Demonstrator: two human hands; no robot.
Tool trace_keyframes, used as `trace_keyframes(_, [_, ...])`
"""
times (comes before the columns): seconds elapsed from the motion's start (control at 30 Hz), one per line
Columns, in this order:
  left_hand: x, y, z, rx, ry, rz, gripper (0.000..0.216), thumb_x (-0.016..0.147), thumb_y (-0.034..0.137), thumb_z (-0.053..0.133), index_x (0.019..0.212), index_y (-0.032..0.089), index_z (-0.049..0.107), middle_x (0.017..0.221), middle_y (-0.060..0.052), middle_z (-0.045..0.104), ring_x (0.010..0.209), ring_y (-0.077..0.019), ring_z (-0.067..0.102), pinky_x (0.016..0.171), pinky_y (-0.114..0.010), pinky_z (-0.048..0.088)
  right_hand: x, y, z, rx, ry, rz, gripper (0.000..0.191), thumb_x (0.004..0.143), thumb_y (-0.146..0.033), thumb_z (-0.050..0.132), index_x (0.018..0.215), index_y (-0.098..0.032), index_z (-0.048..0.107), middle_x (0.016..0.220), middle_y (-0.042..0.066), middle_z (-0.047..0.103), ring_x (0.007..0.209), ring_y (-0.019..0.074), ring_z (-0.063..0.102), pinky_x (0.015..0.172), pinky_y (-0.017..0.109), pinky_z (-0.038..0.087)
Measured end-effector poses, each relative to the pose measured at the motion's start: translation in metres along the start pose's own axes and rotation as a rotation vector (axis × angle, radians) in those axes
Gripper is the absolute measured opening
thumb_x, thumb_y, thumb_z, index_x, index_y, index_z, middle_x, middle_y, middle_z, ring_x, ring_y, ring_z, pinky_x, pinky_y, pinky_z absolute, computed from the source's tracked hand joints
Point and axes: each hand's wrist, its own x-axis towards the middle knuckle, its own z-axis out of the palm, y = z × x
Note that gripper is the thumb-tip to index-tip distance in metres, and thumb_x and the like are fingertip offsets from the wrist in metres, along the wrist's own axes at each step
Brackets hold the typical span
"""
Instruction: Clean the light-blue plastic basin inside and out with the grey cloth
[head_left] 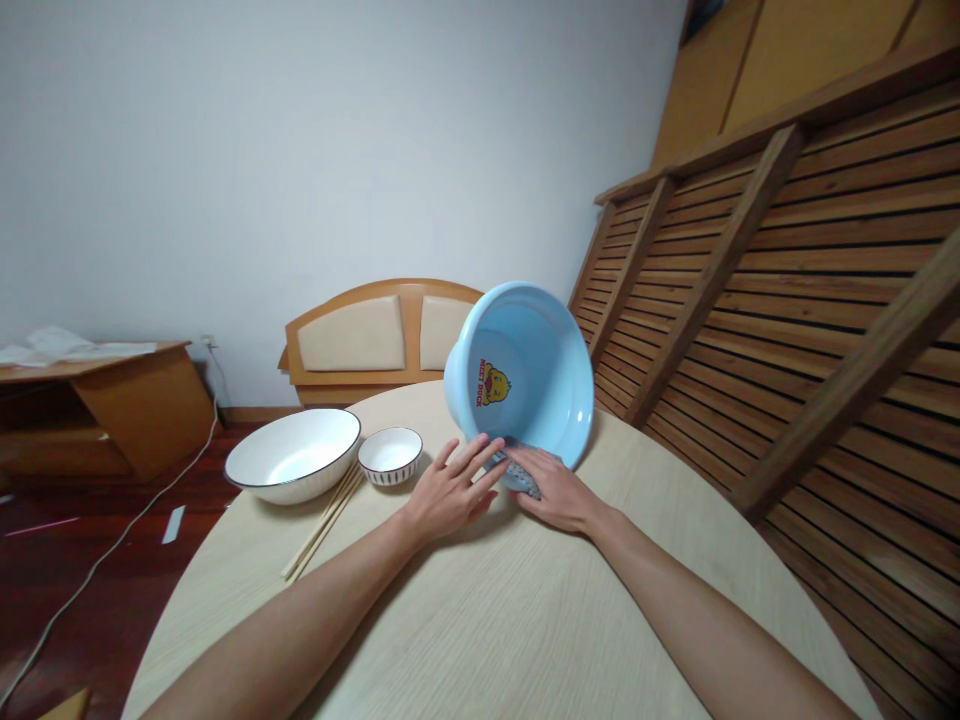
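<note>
A light blue basin (551, 370) with a yellow duck print stands tilted on its side on the round table, its opening turned toward me. My left hand (454, 487) is at its lower left rim, fingers reaching over the edge and the thumb below. In my right hand (555, 490) is a grey patterned cloth (523, 478), pressed against the lower rim; the fingers cover part of it. The two hands almost meet at the fingertips. Left of my left hand sits a small white bowl (390, 455) with dark stripes.
A large white bowl (296, 455) with a dark rim stands on the table (480, 620) at the left. Several wooden chopsticks (324, 525) lie beside it. A slatted wooden frame (750, 330) leans along the right; a headboard (352, 335) stands behind the table.
</note>
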Motion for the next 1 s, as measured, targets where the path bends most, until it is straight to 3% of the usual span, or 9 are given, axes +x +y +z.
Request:
trace_keyframes(0.13, [0.002,0.001,0.000,0.011,0.033,0.014,0.044,0.096,0.043,0.065,0.136,0.024,0.062,0.149,-0.007,0.058,0.150,-0.0233,0.036,0.130,-0.044,0.007,0.000,-0.003,0.002,0.023,-0.001,-0.023,0.065,0.093,-0.038,0.061,0.153,-0.018,0.046,0.153,0.015,0.053,0.141,0.0300,0.049,0.120,0.053,0.035])
trace_keyframes(0.33, [0.000,0.002,0.000,0.020,0.068,0.019,0.026,0.097,0.042,0.066,0.114,0.022,0.069,0.131,-0.007,0.069,0.138,-0.0243,0.051,0.124,-0.040,0.024,0.000,-0.015,-0.001,0.062,-0.016,-0.074,0.067,0.095,-0.040,0.060,0.156,-0.021,0.041,0.155,0.013,0.051,0.142,0.0282,0.047,0.120,0.051,0.034])
trace_keyframes(0.5, [-0.003,-0.004,-0.001,0.020,0.054,0.054,0.025,0.094,0.043,0.071,0.108,0.022,0.068,0.109,-0.005,0.074,0.120,-0.0222,0.061,0.114,-0.037,0.037,-0.001,-0.012,-0.005,0.073,-0.087,-0.053,0.057,0.107,-0.050,0.037,0.157,-0.023,0.041,0.160,0.009,0.046,0.147,0.0259,0.039,0.122,0.051,0.030])
trace_keyframes(0.63, [-0.002,-0.008,-0.002,-0.001,-0.023,0.034,0.022,0.093,0.041,0.072,0.104,0.022,0.066,0.103,-0.003,0.072,0.109,-0.0208,0.063,0.113,-0.039,0.037,-0.003,0.005,0.000,-0.051,-0.064,0.094,0.056,0.109,-0.045,0.022,0.152,-0.024,0.051,0.154,0.006,0.053,0.147,0.0277,0.040,0.122,0.055,0.029])
trace_keyframes(0.8, [0.000,-0.011,-0.002,-0.019,-0.052,0.026,0.021,0.096,0.039,0.069,0.104,0.021,0.063,0.106,-0.002,0.071,0.108,-0.0203,0.062,0.114,-0.041,0.035,-0.005,0.016,0.009,-0.234,0.021,0.217,0.054,0.108,-0.045,0.027,0.147,-0.023,0.058,0.150,0.007,0.057,0.147,0.0331,0.039,0.120,0.060,0.030])
trace_keyframes(1.0, [-0.001,-0.011,-0.002,-0.038,-0.062,0.028,0.018,0.100,0.037,0.062,0.108,0.022,0.065,0.100,-0.003,0.070,0.104,-0.0202,0.061,0.115,-0.041,0.036,-0.001,-0.006,0.011,-0.118,-0.031,0.086,0.056,0.109,-0.042,0.021,0.153,-0.022,0.050,0.154,0.007,0.053,0.144,0.0266,0.044,0.121,0.053,0.033])
